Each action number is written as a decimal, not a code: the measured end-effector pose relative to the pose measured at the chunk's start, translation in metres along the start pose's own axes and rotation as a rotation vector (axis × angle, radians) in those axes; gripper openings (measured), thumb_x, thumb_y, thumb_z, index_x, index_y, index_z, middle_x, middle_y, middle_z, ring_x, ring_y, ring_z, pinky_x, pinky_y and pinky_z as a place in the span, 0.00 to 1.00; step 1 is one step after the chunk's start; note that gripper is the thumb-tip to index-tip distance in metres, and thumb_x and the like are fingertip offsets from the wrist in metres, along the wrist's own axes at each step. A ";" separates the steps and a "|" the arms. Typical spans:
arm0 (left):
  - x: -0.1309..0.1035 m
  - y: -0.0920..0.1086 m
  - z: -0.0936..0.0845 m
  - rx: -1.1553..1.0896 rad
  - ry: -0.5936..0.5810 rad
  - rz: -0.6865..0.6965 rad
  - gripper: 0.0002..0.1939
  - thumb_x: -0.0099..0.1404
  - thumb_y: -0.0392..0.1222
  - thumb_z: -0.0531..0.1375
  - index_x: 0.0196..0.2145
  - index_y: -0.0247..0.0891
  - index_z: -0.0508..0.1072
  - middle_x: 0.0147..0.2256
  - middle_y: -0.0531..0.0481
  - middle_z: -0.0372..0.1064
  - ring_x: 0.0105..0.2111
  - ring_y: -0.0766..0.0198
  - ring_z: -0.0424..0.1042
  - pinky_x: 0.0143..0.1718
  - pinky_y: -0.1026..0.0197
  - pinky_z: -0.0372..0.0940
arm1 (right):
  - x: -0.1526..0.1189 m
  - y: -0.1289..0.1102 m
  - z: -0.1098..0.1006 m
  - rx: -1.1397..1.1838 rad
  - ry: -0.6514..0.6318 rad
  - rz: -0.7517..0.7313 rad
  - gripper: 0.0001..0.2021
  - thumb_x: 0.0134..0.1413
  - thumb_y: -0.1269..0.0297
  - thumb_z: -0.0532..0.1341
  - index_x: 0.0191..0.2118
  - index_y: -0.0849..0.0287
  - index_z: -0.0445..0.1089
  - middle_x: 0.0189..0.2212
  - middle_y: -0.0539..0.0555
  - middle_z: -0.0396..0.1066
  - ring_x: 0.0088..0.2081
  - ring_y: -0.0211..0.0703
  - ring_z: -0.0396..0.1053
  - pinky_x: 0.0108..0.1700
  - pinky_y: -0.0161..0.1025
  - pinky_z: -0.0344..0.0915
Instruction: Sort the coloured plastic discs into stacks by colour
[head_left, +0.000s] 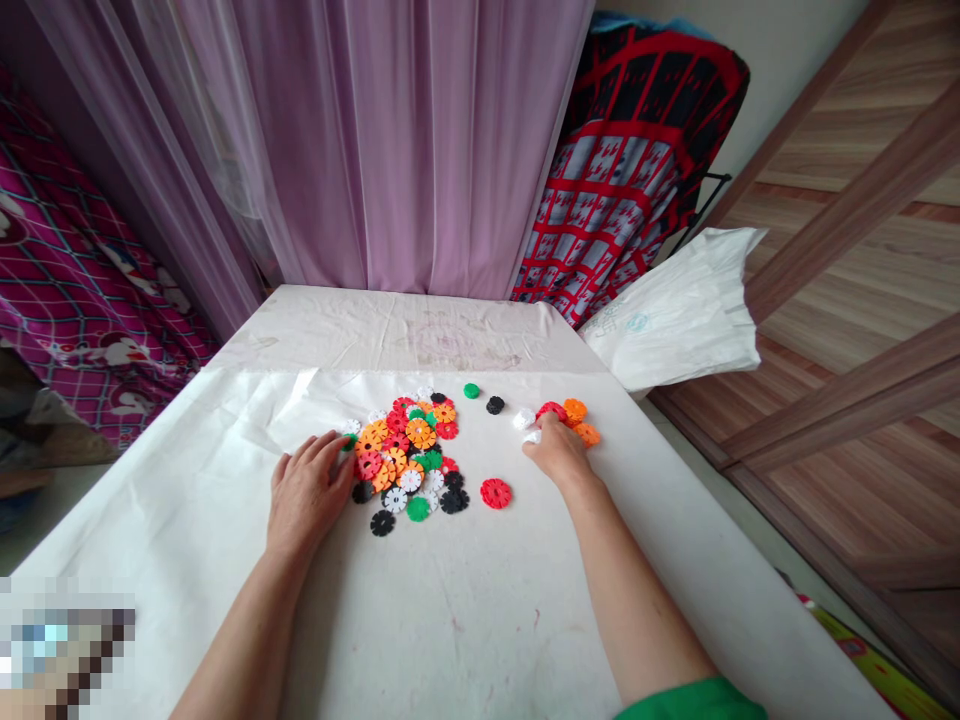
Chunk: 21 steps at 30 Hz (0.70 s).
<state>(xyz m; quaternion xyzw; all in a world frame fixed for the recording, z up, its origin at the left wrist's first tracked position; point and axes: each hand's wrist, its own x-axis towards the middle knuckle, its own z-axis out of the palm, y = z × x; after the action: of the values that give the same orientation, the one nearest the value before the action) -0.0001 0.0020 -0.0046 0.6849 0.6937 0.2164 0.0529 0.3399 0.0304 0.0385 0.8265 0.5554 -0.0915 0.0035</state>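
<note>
Notched discs (424, 438) lie heaped on the white tabletop (450, 620), some apart to the right; they look light, stiff and slightly slick, best pinched by the rim. From here, the left hand (309, 490) curves loosely at the heap's left edge, the right hand (564, 452) bends half closed at a red disc (553, 408); whether either grips anything I can't tell.

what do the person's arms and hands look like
The left hand and right hand wear no gloves, and no watch or bracelet shows. A plain green sleeve shows on the right arm; the visible left arm is uncovered.
</note>
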 end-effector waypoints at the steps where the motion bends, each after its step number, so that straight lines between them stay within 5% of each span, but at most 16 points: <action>1: 0.000 0.000 0.000 0.001 0.002 0.000 0.22 0.70 0.52 0.48 0.52 0.43 0.74 0.59 0.45 0.68 0.62 0.50 0.61 0.62 0.43 0.52 | 0.001 -0.001 0.000 0.010 0.004 0.000 0.19 0.55 0.65 0.62 0.52 0.65 0.64 0.45 0.64 0.75 0.47 0.53 0.73 0.42 0.38 0.63; 13: 0.001 -0.006 0.005 0.005 -0.007 0.001 0.23 0.70 0.53 0.47 0.53 0.42 0.73 0.59 0.47 0.67 0.62 0.51 0.60 0.62 0.44 0.51 | 0.000 0.011 0.008 0.141 0.069 -0.023 0.20 0.52 0.61 0.63 0.50 0.62 0.66 0.45 0.59 0.74 0.46 0.51 0.72 0.41 0.37 0.62; 21: 0.001 -0.005 0.004 -0.001 -0.007 -0.017 0.22 0.69 0.52 0.48 0.53 0.44 0.73 0.60 0.47 0.67 0.62 0.51 0.60 0.62 0.42 0.51 | -0.011 0.042 0.014 0.035 -0.031 -0.024 0.10 0.56 0.71 0.56 0.42 0.58 0.71 0.43 0.55 0.75 0.45 0.45 0.71 0.42 0.36 0.59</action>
<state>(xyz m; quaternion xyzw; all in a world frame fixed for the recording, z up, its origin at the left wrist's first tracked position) -0.0032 0.0044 -0.0094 0.6796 0.6994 0.2139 0.0575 0.3722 0.0029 0.0222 0.8181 0.5636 -0.1142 -0.0034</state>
